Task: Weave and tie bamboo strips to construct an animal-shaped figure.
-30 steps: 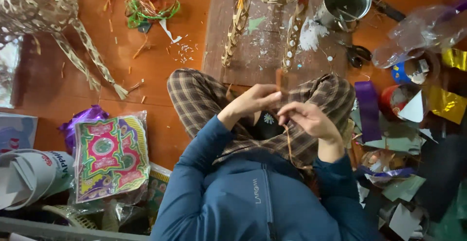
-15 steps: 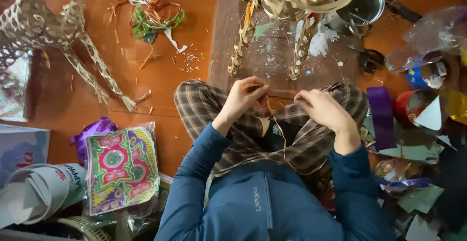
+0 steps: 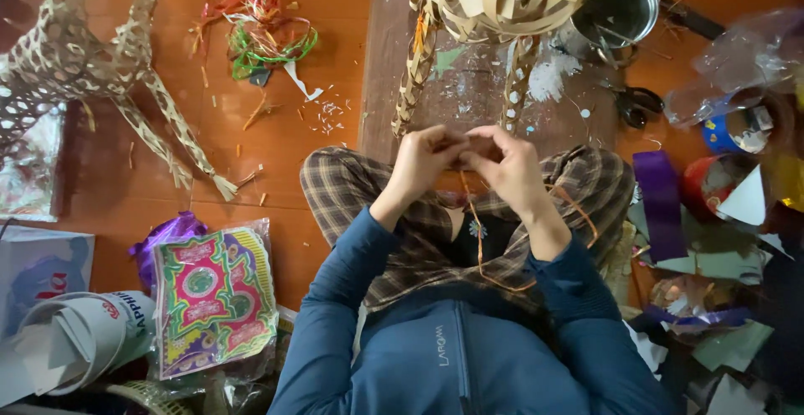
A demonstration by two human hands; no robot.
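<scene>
My left hand (image 3: 421,164) and my right hand (image 3: 507,166) meet in front of my chest, fingertips pinched together on a thin orange strip (image 3: 478,243). The strip hangs down in a loop over my lap and plaid trousers (image 3: 352,193). Just beyond my hands stands a woven bamboo frame (image 3: 494,0) with two plaited legs (image 3: 416,63) on a brown board (image 3: 469,88).
A second woven bamboo animal frame (image 3: 75,63) stands at the left on the orange floor. Coloured ribbon scraps (image 3: 268,34) lie near it. A metal pot (image 3: 624,5), scissors (image 3: 641,101), purple tape (image 3: 662,201) and paper pieces crowd the right. Printed packets (image 3: 213,298) and rolled paper (image 3: 75,340) lie lower left.
Both hands have risen and come closer together, fingertips now touching over the strip. The view has shifted, so the frame and floor items sit lower in the picture.
</scene>
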